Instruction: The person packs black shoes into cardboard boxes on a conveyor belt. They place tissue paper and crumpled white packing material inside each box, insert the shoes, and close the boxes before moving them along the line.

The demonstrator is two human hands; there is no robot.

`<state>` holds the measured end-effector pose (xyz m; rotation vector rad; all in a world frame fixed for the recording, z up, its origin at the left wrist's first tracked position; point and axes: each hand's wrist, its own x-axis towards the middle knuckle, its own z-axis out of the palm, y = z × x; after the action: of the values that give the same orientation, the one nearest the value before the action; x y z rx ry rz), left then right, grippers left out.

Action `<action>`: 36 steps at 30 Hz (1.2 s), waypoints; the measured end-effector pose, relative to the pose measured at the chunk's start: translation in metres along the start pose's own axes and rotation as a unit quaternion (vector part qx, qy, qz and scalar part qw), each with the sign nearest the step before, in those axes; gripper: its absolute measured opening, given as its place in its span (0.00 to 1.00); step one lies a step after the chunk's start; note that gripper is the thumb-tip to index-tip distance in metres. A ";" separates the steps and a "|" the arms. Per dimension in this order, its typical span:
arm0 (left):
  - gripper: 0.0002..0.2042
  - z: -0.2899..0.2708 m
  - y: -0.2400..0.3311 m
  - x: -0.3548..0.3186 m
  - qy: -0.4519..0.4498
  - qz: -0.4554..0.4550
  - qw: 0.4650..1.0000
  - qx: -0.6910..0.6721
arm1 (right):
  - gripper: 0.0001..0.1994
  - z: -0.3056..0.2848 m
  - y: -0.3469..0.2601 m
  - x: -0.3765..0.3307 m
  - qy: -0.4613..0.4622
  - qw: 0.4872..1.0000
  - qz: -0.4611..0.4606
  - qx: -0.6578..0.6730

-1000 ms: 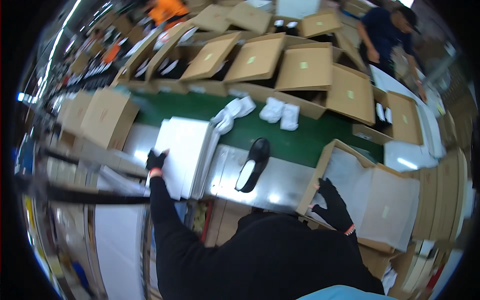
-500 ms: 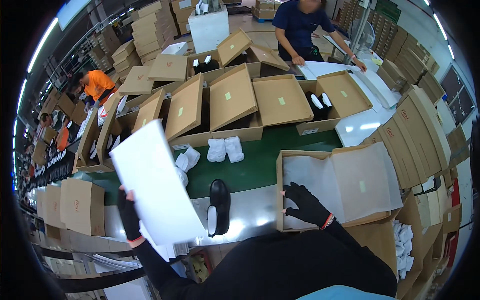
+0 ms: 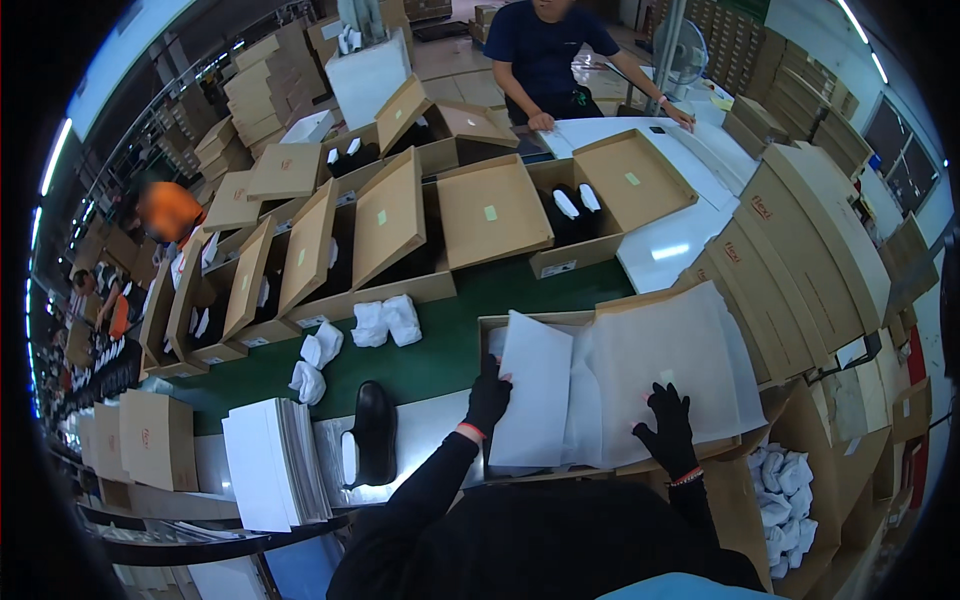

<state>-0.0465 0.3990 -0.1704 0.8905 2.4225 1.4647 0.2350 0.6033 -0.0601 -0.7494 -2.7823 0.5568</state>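
Tissue paper lines the open shoebox (no shoe inside), left hand gripping its edge, right hand spread flat, one black shoe beside.

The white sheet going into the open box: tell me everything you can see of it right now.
The white sheet looks like thin, matte tissue paper, plain and rectangular. It lies tilted over the left part of the open cardboard box, partly overlapping a wider white sheet that already lines the box and its lid. The left hand, in a black glove, grips its left edge. The right hand rests on the wider sheet, not on this one.
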 end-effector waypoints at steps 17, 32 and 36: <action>0.27 0.012 0.002 -0.010 0.029 0.052 0.997 0.056 | 0.40 0.008 0.052 -0.020 -0.072 0.973 0.099 -0.193; 0.42 -0.131 0.031 -0.011 -0.204 0.055 0.839 0.501 | 0.45 0.036 0.043 -0.027 -0.007 0.946 0.132 -0.296; 0.37 -0.209 -0.046 -0.047 -0.343 -0.122 0.654 0.663 | 0.45 0.041 0.025 -0.016 -0.010 0.945 0.134 -0.298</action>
<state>-0.1176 0.2004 -0.1120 0.9027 2.4206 -0.9252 0.2474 0.6029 -0.1092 -1.2515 -2.8956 -0.2725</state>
